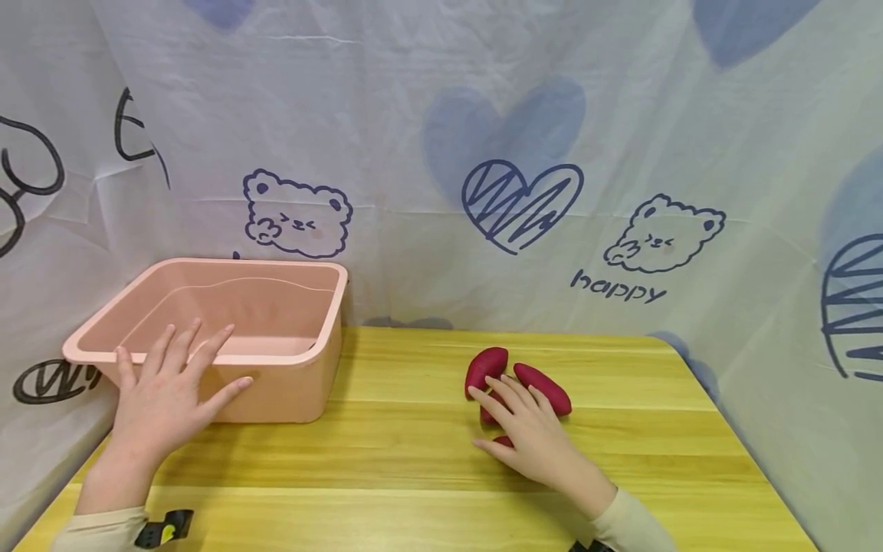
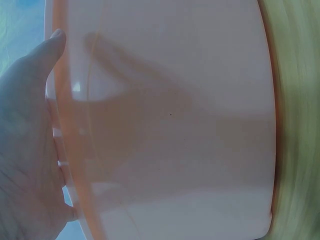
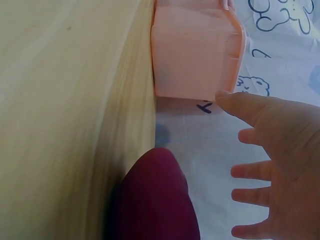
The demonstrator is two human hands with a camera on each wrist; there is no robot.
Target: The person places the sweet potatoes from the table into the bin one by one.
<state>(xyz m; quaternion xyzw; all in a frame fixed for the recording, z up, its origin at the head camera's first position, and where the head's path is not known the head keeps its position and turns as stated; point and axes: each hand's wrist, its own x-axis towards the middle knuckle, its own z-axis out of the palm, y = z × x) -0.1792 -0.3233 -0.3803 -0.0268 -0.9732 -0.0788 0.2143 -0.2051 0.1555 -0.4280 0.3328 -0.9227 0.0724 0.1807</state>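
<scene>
At the near rim of a pink plastic basin (image 1: 276,387), my left hand (image 1: 162,399) lies with its fingers spread and straight over the edge. The left wrist view has this hand (image 2: 25,130) beside the rim, thumb touching it. On the right, my right hand (image 1: 534,437) hovers palm down over several dark red sweet potatoes (image 1: 545,389), its fingers extended and holding nothing. One sweet potato (image 3: 155,205) looms large in the right wrist view, apart from the spread fingers of the hand (image 3: 285,155). The hand partly hides two of the sweet potatoes in the head view.
A wooden table (image 1: 393,460) with yellow grain carries everything. Behind it hangs a pale cloth (image 1: 414,153) printed with hearts and bears, which also runs along both sides. The basin stands at the table's back left, close to the cloth.
</scene>
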